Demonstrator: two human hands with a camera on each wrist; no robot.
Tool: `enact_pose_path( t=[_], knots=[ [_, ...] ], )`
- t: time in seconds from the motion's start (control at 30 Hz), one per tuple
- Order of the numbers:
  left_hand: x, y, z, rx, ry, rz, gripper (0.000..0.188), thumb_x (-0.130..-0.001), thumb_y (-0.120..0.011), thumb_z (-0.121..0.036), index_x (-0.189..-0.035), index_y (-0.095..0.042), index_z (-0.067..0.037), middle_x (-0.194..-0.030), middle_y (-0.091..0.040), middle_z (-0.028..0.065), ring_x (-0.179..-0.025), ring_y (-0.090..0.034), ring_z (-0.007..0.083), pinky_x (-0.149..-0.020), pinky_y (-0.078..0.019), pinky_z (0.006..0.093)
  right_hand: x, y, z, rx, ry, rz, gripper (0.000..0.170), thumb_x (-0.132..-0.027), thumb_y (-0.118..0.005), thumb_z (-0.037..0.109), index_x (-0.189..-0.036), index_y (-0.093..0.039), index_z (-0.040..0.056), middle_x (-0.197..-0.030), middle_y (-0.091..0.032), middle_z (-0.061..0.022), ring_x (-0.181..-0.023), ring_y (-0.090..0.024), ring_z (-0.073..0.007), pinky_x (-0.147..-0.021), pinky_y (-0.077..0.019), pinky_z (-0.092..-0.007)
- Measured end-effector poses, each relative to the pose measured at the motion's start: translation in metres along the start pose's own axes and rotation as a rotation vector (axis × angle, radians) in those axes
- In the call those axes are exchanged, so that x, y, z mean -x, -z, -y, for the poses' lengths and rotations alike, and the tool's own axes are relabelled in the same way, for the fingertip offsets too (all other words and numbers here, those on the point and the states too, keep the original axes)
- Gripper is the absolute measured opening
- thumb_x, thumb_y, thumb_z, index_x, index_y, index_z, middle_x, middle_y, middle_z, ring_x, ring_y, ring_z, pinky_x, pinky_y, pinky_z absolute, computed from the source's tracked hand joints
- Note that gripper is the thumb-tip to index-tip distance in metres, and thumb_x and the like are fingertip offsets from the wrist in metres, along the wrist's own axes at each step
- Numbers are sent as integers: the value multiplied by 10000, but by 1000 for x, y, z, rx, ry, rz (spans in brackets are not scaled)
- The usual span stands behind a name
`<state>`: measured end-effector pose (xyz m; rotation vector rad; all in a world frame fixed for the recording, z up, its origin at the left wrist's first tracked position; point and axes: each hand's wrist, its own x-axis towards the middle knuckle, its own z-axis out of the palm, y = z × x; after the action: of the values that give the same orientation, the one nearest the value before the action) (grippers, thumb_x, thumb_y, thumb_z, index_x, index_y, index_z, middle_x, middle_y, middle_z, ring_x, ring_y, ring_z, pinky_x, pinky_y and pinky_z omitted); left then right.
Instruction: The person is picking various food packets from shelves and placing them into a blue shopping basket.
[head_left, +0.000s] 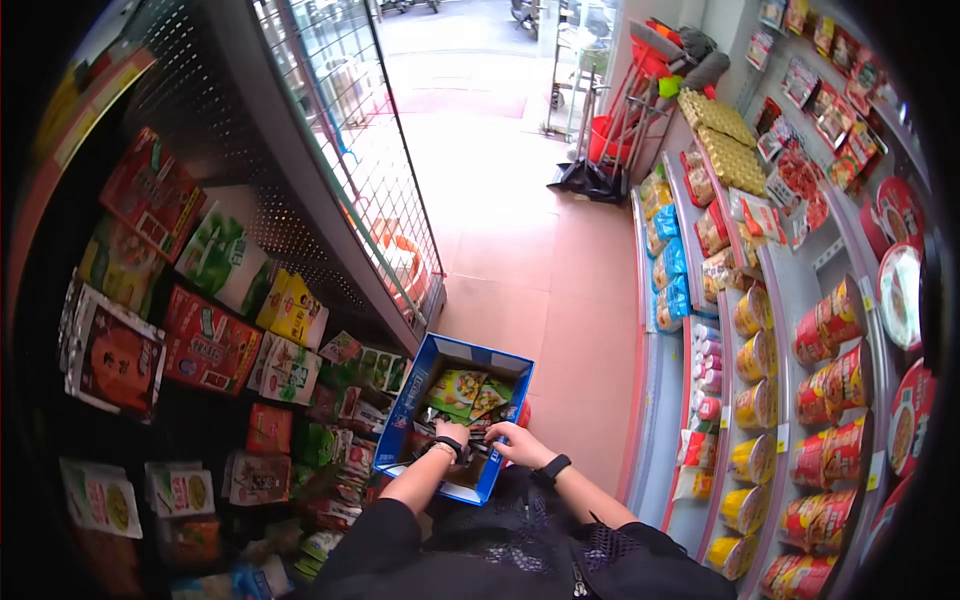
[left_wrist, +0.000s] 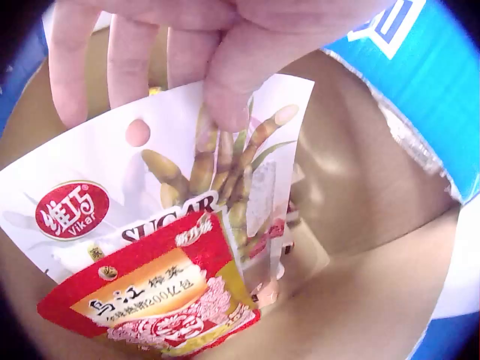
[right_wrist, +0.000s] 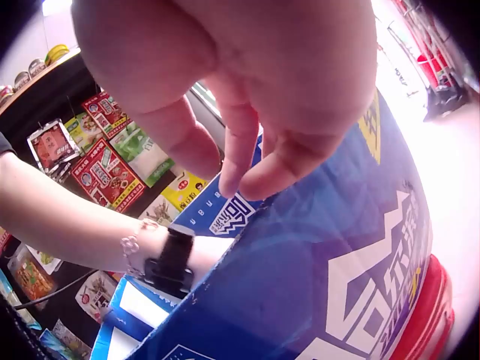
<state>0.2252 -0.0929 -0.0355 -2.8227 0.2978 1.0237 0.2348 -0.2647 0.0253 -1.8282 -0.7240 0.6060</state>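
A blue cardboard box [head_left: 430,362] stands in front of the person, with several food packets inside. My left hand [head_left: 452,432] reaches into it and, in the left wrist view, pinches the top of a white sugar packet [left_wrist: 135,169], thumb in front and fingers behind. A red packet of pickled mustard [left_wrist: 172,292] overlaps the sugar packet's lower part. Green food packets [head_left: 456,391] lie toward the box's far end. My right hand [head_left: 518,447] is at the box's right rim, its loosely bent fingers [right_wrist: 231,169] right over the edge with nothing seen between them.
A dark rack of hanging seasoning packets [head_left: 213,340] stands at the left. Shelves on the right carry cup noodles [head_left: 755,405] and bagged goods. Ahead, a tiled floor [head_left: 530,290] leads to a bright doorway, with brooms and a red bucket [head_left: 605,138] beside it. Something red sits below the box.
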Motion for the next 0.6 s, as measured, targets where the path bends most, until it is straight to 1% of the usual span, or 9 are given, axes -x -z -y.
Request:
enact_pose_path(
  t=[0.03, 0.1, 0.13, 0.27, 0.37, 0.43, 0.5, 0.57, 0.6],
  knots=[
    [4, 3, -1, 21, 19, -5, 197, -720, -461, -242, -796, -615, -144, -840, -596, 50, -818, -556, 207, -700, -361, 360, -1, 1, 1, 10, 9, 25, 231, -682, -484, 41, -911, -501, 16, -924, -499, -119, -933, -469, -238, -822, -363, -315],
    [16, 4, 0, -11, 4, -118, 183, -740, -442, -172, -812, -610, -170, -852, -596, 29, -838, -547, 189, -758, -319, 409, -3, -5, 7, -87, -108, -82, 425, -657, -513, 47, -1069, -410, 13, -1002, -477, -144, -985, -451, -248, -841, -353, -320],
    [25, 12, 0, -15, -37, -167, 181, -745, -432, -165, -779, -610, -164, -809, -599, 24, -818, -547, 189, -734, -331, 401, -6, -3, 3, -14, -117, -14, 596, -626, -550, 63, -1159, -296, -17, -1091, -419, -188, -1044, -403, -276, -871, -331, -325],
    [66, 41, 7, 107, 71, -450, 149, -694, -462, -150, -647, -603, -148, -681, -593, 23, -703, -562, 169, -647, -358, 369, -11, -7, -6, 304, 16, 42, 683, -585, -607, 110, -1154, -272, -68, -1142, -350, -235, -1081, -339, -321, -904, -299, -328],
    [93, 56, 8, 155, 124, -719, 123, -667, -484, -157, -595, -584, -152, -618, -566, 3, -656, -537, 164, -669, -348, 359, -14, -8, 17, 490, -19, 82, 627, -554, -639, 148, -1098, -369, -7, -1059, -413, -211, -1001, -395, -328, -845, -341, -364],
    [118, 74, 5, 145, 162, -857, 107, -667, -484, -162, -604, -569, -150, -626, -548, 0, -674, -517, 161, -709, -335, 360, -14, -13, 25, 723, 113, -94, 574, -548, -653, 200, -1069, -431, 105, -1043, -437, -161, -980, -417, -287, -777, -358, -417],
    [148, 96, 6, 123, 220, -947, 91, -671, -480, -167, -625, -556, -146, -650, -535, 3, -705, -503, 160, -738, -328, 362, -30, -12, 5, 463, 171, -69, 523, -560, -647, 176, -1039, -455, 93, -1017, -459, -145, -954, -434, -287, -770, -365, -401],
    [176, 114, 6, 153, 258, -1027, 90, -666, -480, -141, -711, -557, -138, -673, -508, -14, -723, -485, 149, -782, -338, 359, -42, -10, 12, 389, 377, -160, 386, -582, -628, 80, -946, -504, 45, -950, -494, -136, -870, -481, -293, -754, -391, -338],
    [188, 119, 4, 188, 263, -1092, 100, -663, -484, -137, -730, -557, -131, -692, -511, -17, -738, -486, 148, -799, -333, 369, -43, -10, 34, 279, 371, -123, 365, -593, -612, 50, -942, -504, 39, -952, -495, -137, -865, -484, -291, -739, -399, -329]
  ],
)
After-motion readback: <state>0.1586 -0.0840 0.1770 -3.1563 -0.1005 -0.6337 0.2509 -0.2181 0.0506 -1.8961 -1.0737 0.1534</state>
